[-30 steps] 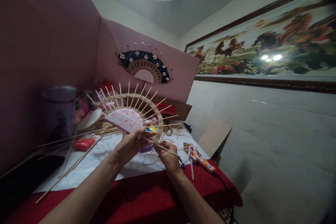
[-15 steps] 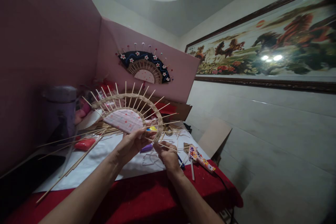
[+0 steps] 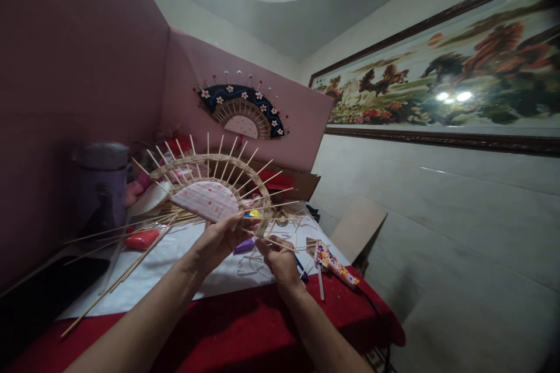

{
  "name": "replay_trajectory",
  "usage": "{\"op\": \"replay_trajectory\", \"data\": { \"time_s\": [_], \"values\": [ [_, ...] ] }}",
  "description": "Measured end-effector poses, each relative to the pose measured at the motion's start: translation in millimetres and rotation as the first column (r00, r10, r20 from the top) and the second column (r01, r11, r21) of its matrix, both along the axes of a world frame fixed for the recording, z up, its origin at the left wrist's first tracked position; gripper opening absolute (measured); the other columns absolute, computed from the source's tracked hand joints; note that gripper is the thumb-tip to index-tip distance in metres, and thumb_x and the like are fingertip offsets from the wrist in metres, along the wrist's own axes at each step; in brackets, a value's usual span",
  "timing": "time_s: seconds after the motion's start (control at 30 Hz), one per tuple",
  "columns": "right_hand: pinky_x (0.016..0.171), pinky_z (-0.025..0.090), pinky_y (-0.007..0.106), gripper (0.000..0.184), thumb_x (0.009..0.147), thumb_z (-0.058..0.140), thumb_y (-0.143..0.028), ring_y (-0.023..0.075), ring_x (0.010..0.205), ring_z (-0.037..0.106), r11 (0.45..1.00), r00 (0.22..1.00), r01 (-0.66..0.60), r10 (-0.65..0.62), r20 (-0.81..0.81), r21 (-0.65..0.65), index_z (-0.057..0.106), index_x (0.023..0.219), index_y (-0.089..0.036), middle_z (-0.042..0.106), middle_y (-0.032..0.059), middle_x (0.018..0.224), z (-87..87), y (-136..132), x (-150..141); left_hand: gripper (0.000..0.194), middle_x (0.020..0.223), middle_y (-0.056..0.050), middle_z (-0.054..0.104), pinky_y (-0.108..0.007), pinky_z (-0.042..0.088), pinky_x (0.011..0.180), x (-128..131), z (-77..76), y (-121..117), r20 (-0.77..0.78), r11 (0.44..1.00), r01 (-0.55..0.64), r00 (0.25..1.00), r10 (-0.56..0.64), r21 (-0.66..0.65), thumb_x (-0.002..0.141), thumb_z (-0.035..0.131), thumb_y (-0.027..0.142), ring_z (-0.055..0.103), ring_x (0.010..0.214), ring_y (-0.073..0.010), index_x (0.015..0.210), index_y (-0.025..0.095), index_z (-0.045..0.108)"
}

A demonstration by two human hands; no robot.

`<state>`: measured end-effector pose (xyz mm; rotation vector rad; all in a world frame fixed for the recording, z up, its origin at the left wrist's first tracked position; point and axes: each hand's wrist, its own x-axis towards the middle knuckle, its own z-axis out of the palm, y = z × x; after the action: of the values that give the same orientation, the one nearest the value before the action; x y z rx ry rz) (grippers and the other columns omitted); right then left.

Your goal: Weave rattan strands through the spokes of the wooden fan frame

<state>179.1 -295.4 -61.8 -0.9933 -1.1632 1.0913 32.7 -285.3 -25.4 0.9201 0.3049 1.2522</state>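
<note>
My left hand grips the lower edge of a half-round fan frame. The frame has a pink dotted paper centre, a woven rattan arc and several thin sticks radiating outward. It is held up above the table, tilted toward me. My right hand is closed in a pinch on a thin rattan strand at the frame's right end, just below the weave. Both hands sit close together over the white sheet.
A red tablecloth covers the table. On it lie long loose sticks, a red object, a floral-patterned tool and a grey jug. A finished dark fan hangs on the pink board. A framed painting fills the right wall.
The fan frame has risen slightly and shifted a little to the left. My right hand has edged up and left along the strand.
</note>
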Motion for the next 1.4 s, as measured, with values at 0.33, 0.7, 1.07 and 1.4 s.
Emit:
{"op": "replay_trajectory", "data": {
  "time_s": [0.33,0.7,1.07,1.4],
  "values": [
    [0.033,0.012,0.019,0.036,0.050,0.075,-0.043,0.0023,0.033,0.021,1.000,1.000,-0.001,0.002,0.009,-0.016,0.056,0.063,-0.015,0.035,-0.0096,0.040,-1.7,1.3,1.3,0.014,0.081,-0.012,0.070,-0.030,0.052,0.071,0.4,0.2,-0.4,-0.015,0.999,-0.012,1.000,0.012,-0.033,0.075,0.060,0.019,0.065,0.075,-0.0189,0.085,0.009,0.062],
    [0.033,0.009,0.020,0.037,0.052,0.073,-0.047,0.0030,0.033,0.020,1.000,0.999,0.004,-0.004,0.051,-0.012,0.053,0.060,-0.016,0.030,-0.0105,0.037,1.9,-2.6,1.2,0.014,0.079,-0.012,0.070,-0.031,0.053,0.067,0.3,1.0,-3.2,-0.022,0.999,-0.018,1.000,0.018,-0.034,0.075,0.059,0.019,0.065,0.071,-0.0189,0.085,0.009,0.062],
    [0.035,0.012,0.020,0.036,0.049,0.075,-0.044,0.0026,0.034,0.021,1.000,1.000,-0.004,0.004,0.018,-0.026,0.055,0.060,-0.016,0.034,-0.0099,0.040,-0.1,-1.1,1.9,0.011,0.076,-0.012,0.069,-0.031,0.053,0.065,2.1,3.6,-5.7,-0.043,0.998,-0.035,0.999,0.032,-0.058,0.075,0.058,0.019,0.065,0.071,-0.0194,0.081,0.010,0.060],
    [0.034,0.009,0.020,0.035,0.052,0.074,-0.043,0.0025,0.033,0.019,1.000,1.000,-0.013,0.013,0.004,-0.026,0.054,0.061,-0.016,0.033,-0.0102,0.038,1.2,-1.9,1.5,0.014,0.076,-0.010,0.069,-0.032,0.052,0.066,1.7,2.7,-5.1,-0.026,0.998,-0.013,1.000,0.011,-0.056,0.076,0.058,0.020,0.065,0.070,-0.0197,0.087,0.012,0.059]
  ]
}}
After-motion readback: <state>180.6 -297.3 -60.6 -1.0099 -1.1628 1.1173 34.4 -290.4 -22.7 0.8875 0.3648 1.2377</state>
